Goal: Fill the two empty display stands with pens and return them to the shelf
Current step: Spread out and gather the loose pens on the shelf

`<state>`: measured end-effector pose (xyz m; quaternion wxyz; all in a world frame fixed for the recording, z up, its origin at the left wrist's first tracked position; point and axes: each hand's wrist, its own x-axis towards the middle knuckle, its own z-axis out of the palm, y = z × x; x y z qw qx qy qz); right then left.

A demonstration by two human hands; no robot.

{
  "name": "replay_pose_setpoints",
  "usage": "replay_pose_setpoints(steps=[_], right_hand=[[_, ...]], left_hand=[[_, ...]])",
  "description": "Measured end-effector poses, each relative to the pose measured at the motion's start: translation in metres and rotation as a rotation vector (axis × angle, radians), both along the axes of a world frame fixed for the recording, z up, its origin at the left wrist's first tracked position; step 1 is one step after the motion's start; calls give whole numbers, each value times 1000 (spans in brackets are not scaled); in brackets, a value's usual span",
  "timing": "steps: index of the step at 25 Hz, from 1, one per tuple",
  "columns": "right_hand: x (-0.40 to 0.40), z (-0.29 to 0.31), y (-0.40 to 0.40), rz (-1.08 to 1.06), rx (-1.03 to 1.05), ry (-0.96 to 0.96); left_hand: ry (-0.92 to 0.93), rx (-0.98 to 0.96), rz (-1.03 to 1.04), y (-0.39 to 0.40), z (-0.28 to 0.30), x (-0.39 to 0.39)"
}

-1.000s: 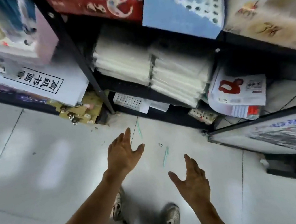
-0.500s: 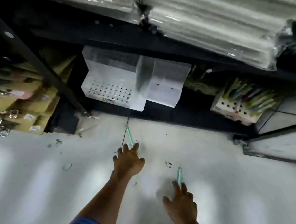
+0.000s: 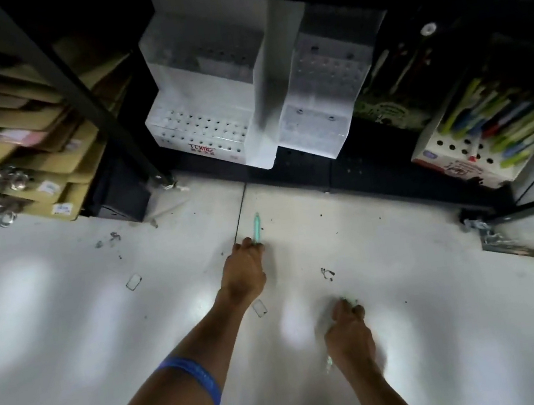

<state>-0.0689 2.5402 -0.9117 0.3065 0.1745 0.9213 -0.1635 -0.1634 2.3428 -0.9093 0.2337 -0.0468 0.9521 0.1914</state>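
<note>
Left hand (image 3: 242,268) is down at the floor (image 3: 70,335), fingers curled round the near end of a green pen (image 3: 256,227). Pen's long axis runs straight ahead from the knuckles, free end aimed at the shelf base; can't tell if the pen lies flat on the tile or is lifted. Right hand (image 3: 348,329) sits nearer the body and to the right, fingers curled tight; a bit of green shows past the fingertips and another below the heel of the hand, so it appears to grip a second pen (image 3: 329,363), blurred, axis roughly front to back.

Containers: ahead of the left hand, on the bottom shelf, two clear display stands. Left stand (image 3: 199,132), printed TOME, has a perforated stepped deck, holes unfilled. Right stand (image 3: 323,100) just beside it, a white panel between them, holes also unfilled. Further right of the right hand, a white stand (image 3: 453,157) tilted over, full of green, blue and red pens pointing up and right. Left of the left hand, stacked cardboard packs (image 3: 21,169) with metal clips.

Edges: a black shelf upright (image 3: 87,100) lands on the floor ahead-left of the left hand. A black metal frame edge (image 3: 525,247) lies on the floor off to the right. Open tile between both hands and the shelf front, with small debris scattered.
</note>
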Motion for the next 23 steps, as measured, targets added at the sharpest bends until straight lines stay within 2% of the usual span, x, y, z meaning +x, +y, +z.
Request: replay_pose_setpoints(steps=[3,6,9,11,13,15,19,23], right_hand=[[1,-2,1,-27,-75,8],[-3,-2,-6,-159,-104,42],[-18,14,-16,-342,-250,93],[-36,49,-21,-495,-401,82],[-49,109,-24,-674,-582,93],[-60,184,-27,-758,-722,107],[-65,359,-33,-719,-845,159],[-50,531,-32,-617,-896,198]], left_hand=[[27,-34,-86,-5,-9,19],[103,-239,-186,-9,-14,30],[112,-298,-98,-8,-5,30],[170,-195,34,-2,29,24],[247,65,218,5,84,23],[218,343,420,8,152,23],[73,729,674,7,314,28],[37,910,743,2,504,48]])
